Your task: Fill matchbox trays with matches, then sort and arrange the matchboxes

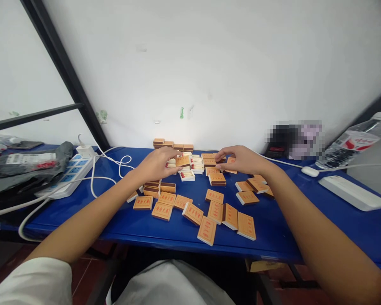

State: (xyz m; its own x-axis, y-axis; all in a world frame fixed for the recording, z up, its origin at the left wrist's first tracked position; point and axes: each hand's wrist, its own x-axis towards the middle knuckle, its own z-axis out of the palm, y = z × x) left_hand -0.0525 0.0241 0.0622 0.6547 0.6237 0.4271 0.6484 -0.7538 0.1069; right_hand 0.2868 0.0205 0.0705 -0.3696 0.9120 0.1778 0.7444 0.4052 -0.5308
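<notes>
My left hand [160,162] reaches over the table, thumb and fingers closed on an orange matchbox [182,161]. This box is above open trays of red-tipped matches [187,175], partly hiding them. To the right, my right hand [238,159] curves its thumb and fingers around the edge of a matchbox [221,160] beside a small stack [208,162]; its fingertips partly cover that box. Just in front of the stack lie more closed matchboxes [216,178]. Below my left wrist, several boxes [152,191] rest close together, some on their sides.
Loose matchboxes [207,231] spread toward the blue table's [114,226] front edge. A row of boxes [173,145] stands by the wall. At left are a power strip [74,173], white cables and a grey plastic bag [31,165]; at right, a white device [352,193] and plastic bottle [352,142].
</notes>
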